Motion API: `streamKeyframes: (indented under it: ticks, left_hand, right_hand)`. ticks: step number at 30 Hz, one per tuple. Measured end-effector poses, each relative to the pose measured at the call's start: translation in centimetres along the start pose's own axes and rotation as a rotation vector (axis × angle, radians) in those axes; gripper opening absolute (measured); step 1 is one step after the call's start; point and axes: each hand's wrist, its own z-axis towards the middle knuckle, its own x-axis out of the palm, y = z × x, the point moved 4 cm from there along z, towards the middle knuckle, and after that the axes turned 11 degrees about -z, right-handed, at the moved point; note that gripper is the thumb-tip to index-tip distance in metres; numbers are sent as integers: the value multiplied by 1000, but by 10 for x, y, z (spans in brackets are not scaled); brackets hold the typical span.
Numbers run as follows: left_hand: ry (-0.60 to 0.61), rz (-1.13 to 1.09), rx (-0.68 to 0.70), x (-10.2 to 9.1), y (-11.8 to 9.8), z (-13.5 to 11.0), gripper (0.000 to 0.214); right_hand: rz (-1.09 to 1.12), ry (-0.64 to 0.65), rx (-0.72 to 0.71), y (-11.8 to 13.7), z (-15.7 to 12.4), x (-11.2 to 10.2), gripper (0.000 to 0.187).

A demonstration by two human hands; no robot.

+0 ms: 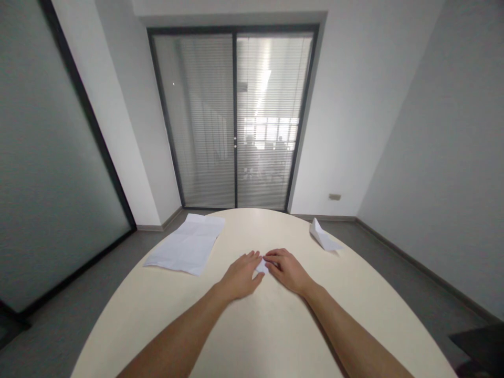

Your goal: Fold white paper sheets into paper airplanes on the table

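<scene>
A small piece of folded white paper (pixel 261 266) lies on the table in front of me, mostly covered by my hands. My left hand (pixel 242 276) rests flat across its left part, thumb apart from the fingers. From the other side, my right hand (pixel 286 269) has its fingers bent and closed on the paper's right edge; the exact grip is partly hidden. The fingertips of both hands nearly meet over the paper.
All of this is on a round cream table (pixel 252 336). A creased white sheet (pixel 187 244) lies flat at the far left. Near the right edge stands a folded paper piece (pixel 323 239), partly upright. Behind are glass doors with blinds (pixel 236 121).
</scene>
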Motion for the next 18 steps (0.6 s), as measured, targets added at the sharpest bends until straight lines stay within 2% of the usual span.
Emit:
streamKeyframes:
  ticks: [10, 18]
  left_hand:
    - [87, 56, -69, -2, -10, -2, 57]
    - [98, 117, -140, 1, -4, -2, 58]
  right_hand:
    - [-154, -14, 172, -7, -3, -3, 31]
    - [-116, -30, 212, -10, -3, -5, 28]
